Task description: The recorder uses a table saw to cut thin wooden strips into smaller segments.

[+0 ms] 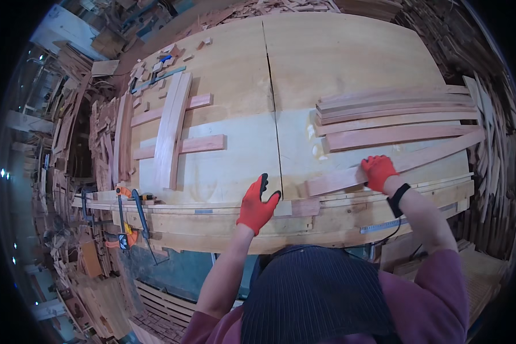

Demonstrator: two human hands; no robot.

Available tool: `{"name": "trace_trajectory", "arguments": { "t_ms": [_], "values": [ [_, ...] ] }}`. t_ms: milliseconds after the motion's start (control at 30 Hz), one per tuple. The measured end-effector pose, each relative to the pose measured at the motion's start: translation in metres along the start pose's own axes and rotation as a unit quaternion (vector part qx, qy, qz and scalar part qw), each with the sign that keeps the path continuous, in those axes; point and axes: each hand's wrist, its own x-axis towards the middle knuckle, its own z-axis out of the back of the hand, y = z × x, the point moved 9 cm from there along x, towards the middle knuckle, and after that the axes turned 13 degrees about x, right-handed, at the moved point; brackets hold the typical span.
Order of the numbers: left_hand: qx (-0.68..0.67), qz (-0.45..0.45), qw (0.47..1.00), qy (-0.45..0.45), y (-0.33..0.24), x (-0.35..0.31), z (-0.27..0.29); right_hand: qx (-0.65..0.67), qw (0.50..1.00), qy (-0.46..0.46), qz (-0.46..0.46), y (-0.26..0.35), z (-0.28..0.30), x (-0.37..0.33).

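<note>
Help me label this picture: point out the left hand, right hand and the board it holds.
Left hand (257, 207): head view, middle of its gloved back.
Right hand (380, 172): head view, its gloved back.
Board (424, 158): head view, upper face, right of the grip.

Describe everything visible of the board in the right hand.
The board is long, flat and pale pinkish, apparently bare wood. It stretches aslant over the right side of the worktable, left end nearer the person. The red-gloved right hand grips it near mid-length; whether its right end touches the neighbouring planks is unclear.
</note>
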Motion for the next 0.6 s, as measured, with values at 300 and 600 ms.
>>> {"name": "trace_trajectory", "arguments": {
  "t_ms": [300,600],
  "values": [
    [0.015,0.075,0.996,-0.055,0.086,0.010,0.044,0.071,0.997,0.020,-0.010,0.119,0.019,0.056],
    [-0.029,0.142,0.979,-0.141,0.176,-0.034,0.086,0.125,0.991,-0.033,-0.042,0.086,0.025,0.042]
  ]
}}
